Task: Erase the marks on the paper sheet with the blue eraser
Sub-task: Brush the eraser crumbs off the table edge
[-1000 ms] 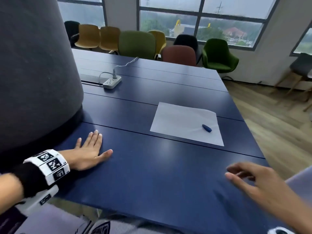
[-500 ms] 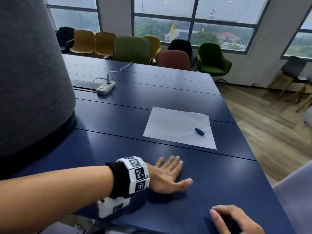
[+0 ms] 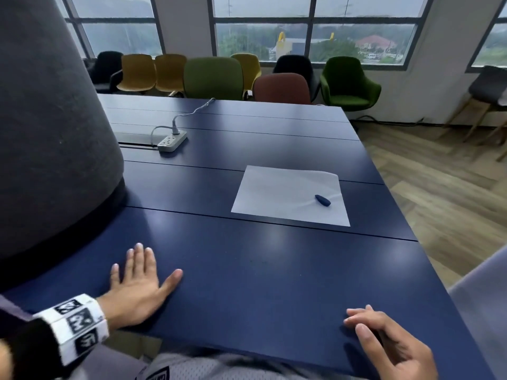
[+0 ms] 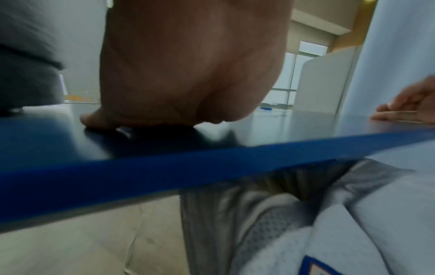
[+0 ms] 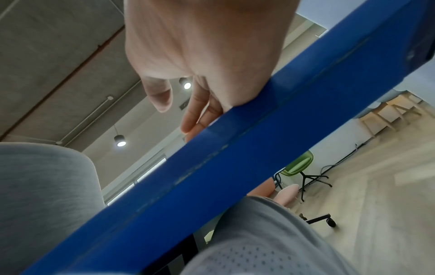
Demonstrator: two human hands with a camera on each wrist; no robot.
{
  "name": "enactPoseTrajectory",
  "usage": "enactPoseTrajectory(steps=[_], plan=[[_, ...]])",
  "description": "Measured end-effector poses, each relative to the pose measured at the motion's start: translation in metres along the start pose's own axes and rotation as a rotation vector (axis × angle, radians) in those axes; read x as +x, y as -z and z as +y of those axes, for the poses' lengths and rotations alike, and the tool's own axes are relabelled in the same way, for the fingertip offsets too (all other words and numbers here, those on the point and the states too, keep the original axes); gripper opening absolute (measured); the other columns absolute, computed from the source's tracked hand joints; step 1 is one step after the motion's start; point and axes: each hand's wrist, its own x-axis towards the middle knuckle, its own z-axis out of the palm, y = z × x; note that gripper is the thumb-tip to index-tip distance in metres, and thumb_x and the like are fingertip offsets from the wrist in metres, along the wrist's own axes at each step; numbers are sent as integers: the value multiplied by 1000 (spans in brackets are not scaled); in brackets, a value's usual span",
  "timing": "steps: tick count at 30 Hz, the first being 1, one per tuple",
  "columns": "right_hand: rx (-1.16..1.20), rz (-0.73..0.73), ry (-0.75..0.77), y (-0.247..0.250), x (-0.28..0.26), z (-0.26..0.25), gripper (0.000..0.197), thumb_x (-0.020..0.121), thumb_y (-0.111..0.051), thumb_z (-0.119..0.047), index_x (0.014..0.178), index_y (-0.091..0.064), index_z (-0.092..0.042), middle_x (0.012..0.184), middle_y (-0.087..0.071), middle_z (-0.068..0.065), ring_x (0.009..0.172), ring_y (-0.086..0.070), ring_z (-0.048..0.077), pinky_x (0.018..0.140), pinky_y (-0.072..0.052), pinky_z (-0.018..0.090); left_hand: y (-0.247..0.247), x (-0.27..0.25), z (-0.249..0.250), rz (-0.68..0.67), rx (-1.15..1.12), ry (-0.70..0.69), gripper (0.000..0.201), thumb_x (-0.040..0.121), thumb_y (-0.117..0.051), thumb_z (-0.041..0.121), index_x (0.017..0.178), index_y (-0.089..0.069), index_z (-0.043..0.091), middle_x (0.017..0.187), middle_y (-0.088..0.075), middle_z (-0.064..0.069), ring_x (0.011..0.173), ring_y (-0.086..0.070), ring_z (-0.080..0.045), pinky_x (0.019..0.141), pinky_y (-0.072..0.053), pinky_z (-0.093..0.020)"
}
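A white paper sheet [image 3: 288, 194] lies flat on the dark blue table [image 3: 247, 283], right of the middle. The small blue eraser [image 3: 322, 200] rests on the sheet's right part. I cannot make out any marks on the paper from here. My left hand [image 3: 137, 281] lies flat on the table near the front edge, fingers straight and spread, well short of the sheet. My right hand [image 3: 384, 341] rests at the front right of the table with fingers loosely bent, holding nothing. The left wrist view shows the left hand [image 4: 188, 74] pressed on the tabletop.
A big grey rounded form [image 3: 49, 133] stands on the table's left side. A white power strip [image 3: 172, 141] with its cable sits far left of the sheet. Coloured chairs [image 3: 214, 78] line the far edge. The table's right edge [image 3: 428, 256] drops to wooden floor.
My left hand has slid back left along the front edge after reaching toward the middle. My right hand has come to rest at the front right. Sheet and eraser have not moved.
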Motion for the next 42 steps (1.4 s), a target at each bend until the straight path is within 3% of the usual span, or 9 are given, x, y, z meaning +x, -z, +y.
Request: enactPoseTrajectory(steps=[5, 8, 13, 19, 23, 28, 34, 37, 42], plan=[[-55, 16, 28, -9, -10, -4, 10, 73, -68, -18, 64, -72, -15, 74, -73, -8, 82, -70, 3, 107, -39, 19, -17, -18, 78, 39, 14, -212, 123, 61, 19, 89, 150, 24, 4, 153, 37, -16, 140, 37, -28, 113, 24, -49], [-83, -3, 39, -10, -13, -5, 9, 72, -68, -17, 63, -71, -18, 72, -72, -12, 85, -67, -7, 106, -38, 17, -25, -30, 127, -22, 29, -422, 101, 86, -1, 79, 151, 23, 6, 154, 36, -14, 140, 38, -25, 115, 23, -48], [-23, -3, -17, -5, -14, -6, 7, 74, -66, -20, 71, -72, -23, 77, -74, -8, 79, -70, 6, 109, -36, 21, -5, -45, 168, -141, -221, -639, 83, 98, -12, 62, 153, 18, 8, 160, 28, -6, 146, 27, -16, 120, 13, -38], [30, -27, -87, 2, -14, -12, 27, 83, -71, 5, 65, -73, -15, 81, -76, -3, 88, -64, -14, 105, -38, 29, 11, -8, 64, 187, -115, -201, 95, 91, -12, 70, 153, 18, 3, 158, 30, -14, 146, 26, -26, 120, 11, -44], [13, -33, -84, 1, -13, -10, 29, 83, -66, 9, 67, -73, -14, 82, -76, -3, 90, -66, -10, 106, -38, 27, -13, -9, 34, 161, -27, -15, 106, 82, -5, 77, 153, 14, 1, 160, 24, -19, 148, 22, -30, 119, 10, -49], [-15, -27, -87, -2, -11, -10, 23, 83, -69, 6, 67, -73, -9, 78, -75, -4, 84, -68, -5, 107, -37, 28, -31, -28, 104, 52, 47, -316, 103, 84, -4, 77, 151, 23, 3, 155, 35, -18, 142, 35, -29, 114, 24, -46], [-14, -20, 10, -4, -8, -2, 15, 75, -63, -12, 64, -73, -17, 76, -75, -2, 78, -71, 9, 108, -39, 25, -5, -43, 166, -206, -178, -727, 84, 97, -15, 63, 153, 19, 11, 159, 29, -4, 145, 26, -13, 121, 11, -35], [16, -23, 9, 0, -7, 1, 17, 77, -61, -11, 66, -74, -10, 79, -76, 0, 80, -72, 12, 107, -40, 32, 16, -21, 146, -72, -198, -550, 87, 96, -15, 63, 152, 21, 6, 157, 32, -10, 146, 26, -21, 121, 10, -39], [59, -3, -33, 0, -7, -1, 17, 77, -61, -11, 66, -73, -17, 78, -75, 0, 82, -72, 13, 107, -40, 22, 19, 20, 99, 46, 28, -146, 97, 93, -13, 71, 151, 18, 0, 158, 29, -18, 148, 23, -29, 120, 8, -45]])
